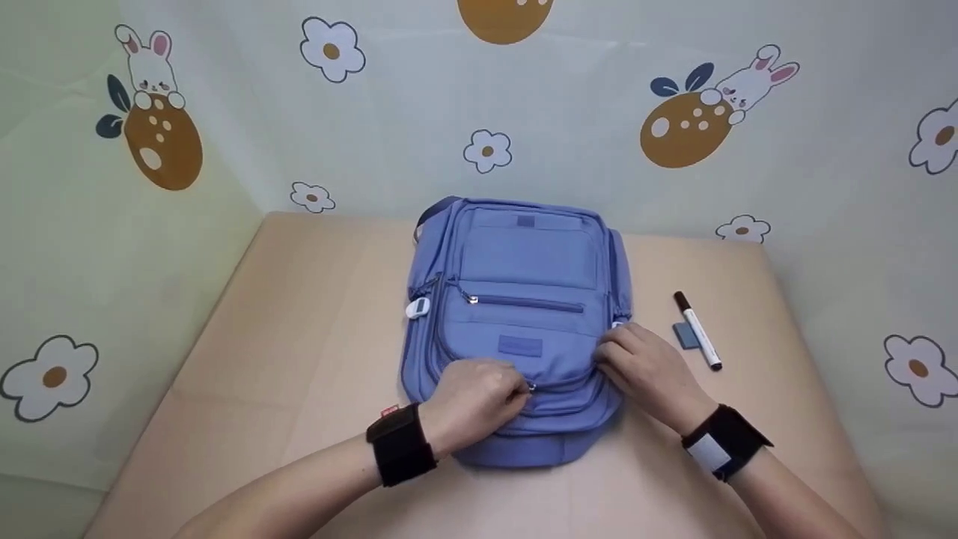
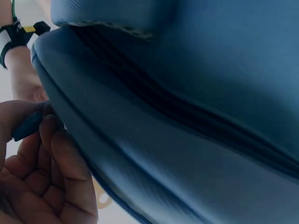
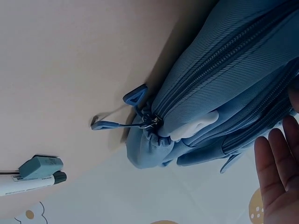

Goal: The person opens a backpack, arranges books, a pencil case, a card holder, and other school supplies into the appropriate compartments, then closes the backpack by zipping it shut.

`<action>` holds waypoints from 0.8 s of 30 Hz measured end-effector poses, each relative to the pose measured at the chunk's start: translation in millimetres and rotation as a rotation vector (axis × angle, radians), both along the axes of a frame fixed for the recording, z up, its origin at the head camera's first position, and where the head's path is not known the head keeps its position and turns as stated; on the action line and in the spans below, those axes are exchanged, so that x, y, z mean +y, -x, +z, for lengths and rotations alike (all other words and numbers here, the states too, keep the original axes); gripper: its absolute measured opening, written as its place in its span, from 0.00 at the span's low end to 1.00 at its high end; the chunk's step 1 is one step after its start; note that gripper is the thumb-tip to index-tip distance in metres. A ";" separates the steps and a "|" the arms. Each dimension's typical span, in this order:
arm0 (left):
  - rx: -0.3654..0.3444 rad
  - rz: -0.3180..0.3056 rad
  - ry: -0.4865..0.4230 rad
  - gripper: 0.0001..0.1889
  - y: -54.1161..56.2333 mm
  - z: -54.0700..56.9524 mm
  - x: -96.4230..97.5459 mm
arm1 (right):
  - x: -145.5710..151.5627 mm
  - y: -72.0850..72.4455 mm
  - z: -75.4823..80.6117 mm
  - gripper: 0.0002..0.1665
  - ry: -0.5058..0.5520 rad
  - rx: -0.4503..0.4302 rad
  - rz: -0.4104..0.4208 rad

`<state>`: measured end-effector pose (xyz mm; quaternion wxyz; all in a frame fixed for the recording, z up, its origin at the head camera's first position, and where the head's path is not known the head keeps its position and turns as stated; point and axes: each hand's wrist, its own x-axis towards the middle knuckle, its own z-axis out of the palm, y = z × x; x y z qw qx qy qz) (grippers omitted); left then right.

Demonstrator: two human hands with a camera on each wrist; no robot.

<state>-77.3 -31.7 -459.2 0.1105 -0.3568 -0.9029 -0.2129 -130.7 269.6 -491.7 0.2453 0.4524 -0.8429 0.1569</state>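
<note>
A blue backpack (image 1: 533, 258) lies on its back with its zipped front facing up. At the lower front pocket, my left hand (image 1: 475, 400) pinches a blue zipper pull (image 2: 28, 126) between thumb and fingers; a bit of metal slider shows beside the knuckles. My right hand (image 1: 653, 368) is at the bag's right edge, thumb and fingertips pinching the fabric by the pocket seam. In the right wrist view, its fingers (image 3: 276, 161) are partly cut off by the frame. Two more zipper pulls (image 3: 135, 95) hang from the bag's side.
Right of the bag, a white marker (image 1: 697, 332) with dark ends lies against a small blue-grey block (image 1: 684, 336). A white piece (image 1: 418, 308) sits at the bag's left side. Patterned cloth walls (image 1: 389, 142) border the beige table (image 1: 314, 299).
</note>
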 end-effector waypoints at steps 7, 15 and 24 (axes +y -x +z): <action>-0.008 -0.019 0.034 0.04 1.0 -1.6 5.5 | -0.4 -0.4 -2.6 0.05 0.006 0.021 -0.010; 0.097 -0.107 -0.001 0.05 0.2 -2.1 -10.8 | -0.4 -0.9 -3.0 0.06 0.008 0.018 -0.029; 0.318 -0.085 0.046 0.09 27.6 -10.3 -51.7 | -3.6 -6.5 -1.1 0.07 0.032 0.000 -0.081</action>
